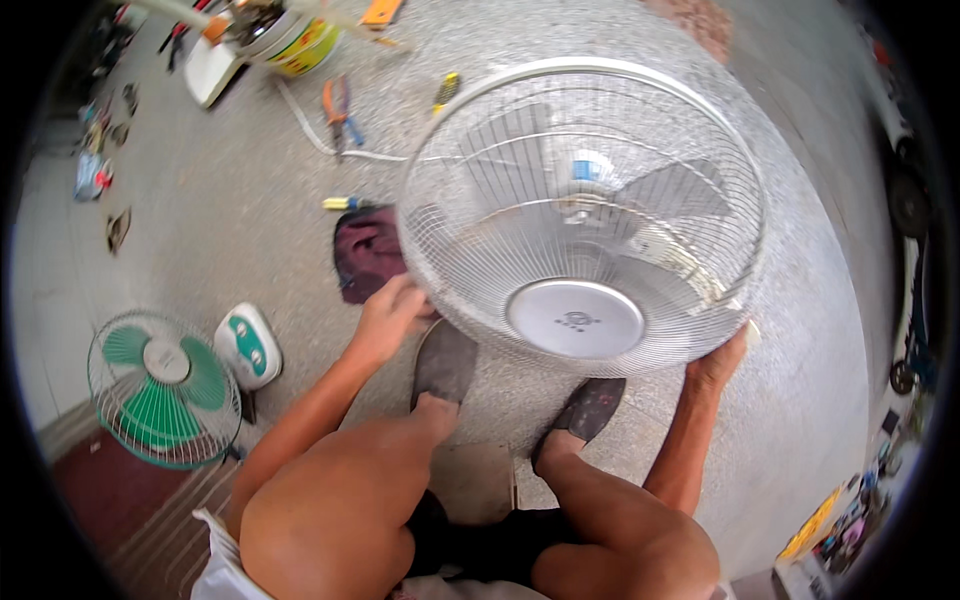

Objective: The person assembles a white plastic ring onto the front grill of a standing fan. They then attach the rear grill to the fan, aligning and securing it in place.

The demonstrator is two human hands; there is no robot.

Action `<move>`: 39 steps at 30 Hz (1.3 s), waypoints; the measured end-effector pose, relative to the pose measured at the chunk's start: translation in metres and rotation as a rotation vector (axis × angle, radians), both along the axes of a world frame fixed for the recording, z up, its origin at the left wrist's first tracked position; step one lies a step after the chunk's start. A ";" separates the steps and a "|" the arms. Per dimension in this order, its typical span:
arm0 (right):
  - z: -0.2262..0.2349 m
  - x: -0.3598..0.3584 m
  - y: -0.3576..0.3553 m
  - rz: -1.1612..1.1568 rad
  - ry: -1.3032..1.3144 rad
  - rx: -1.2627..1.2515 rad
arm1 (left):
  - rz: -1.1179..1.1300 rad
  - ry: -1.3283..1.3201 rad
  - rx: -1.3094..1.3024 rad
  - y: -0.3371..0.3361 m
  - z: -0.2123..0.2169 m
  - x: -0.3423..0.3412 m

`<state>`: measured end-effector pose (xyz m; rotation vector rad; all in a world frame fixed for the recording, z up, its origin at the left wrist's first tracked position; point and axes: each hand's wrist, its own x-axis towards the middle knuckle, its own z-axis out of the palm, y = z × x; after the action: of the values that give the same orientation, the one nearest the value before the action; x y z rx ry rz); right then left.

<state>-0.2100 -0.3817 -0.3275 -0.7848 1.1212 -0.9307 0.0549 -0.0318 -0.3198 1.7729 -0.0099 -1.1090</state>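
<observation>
A large round fan guard (478, 292) of silvery wire, with a plain round badge (577, 318) low on its near side, is tilted between my hands above the floor. Grey fan blades (672, 188) show through the wires; whether the guard is fastened around them, I cannot tell. My right hand (722, 358) grips the rim at the lower right, its fingertips partly hidden behind it. At the lower left edge my left hand (388, 320) has its fingers curled against the rim, slightly blurred.
Pliers (336, 115), screwdrivers (447, 92) and a dark red cloth (366, 252) lie on the floor beyond the guard. Farther off stands a tool bucket (300, 45). A green fan (165, 390) and its white base (248, 345) are at my left. A white cord (312, 138) crosses the floor.
</observation>
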 end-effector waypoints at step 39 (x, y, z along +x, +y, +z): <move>0.017 0.028 0.027 -0.055 0.392 -0.470 | 0.121 -0.028 -0.062 -0.004 0.005 -0.009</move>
<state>-0.1819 -0.3544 -0.3108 -1.3698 1.2806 -1.1363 0.0457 -0.0358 -0.3144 1.7106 0.0450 -0.9866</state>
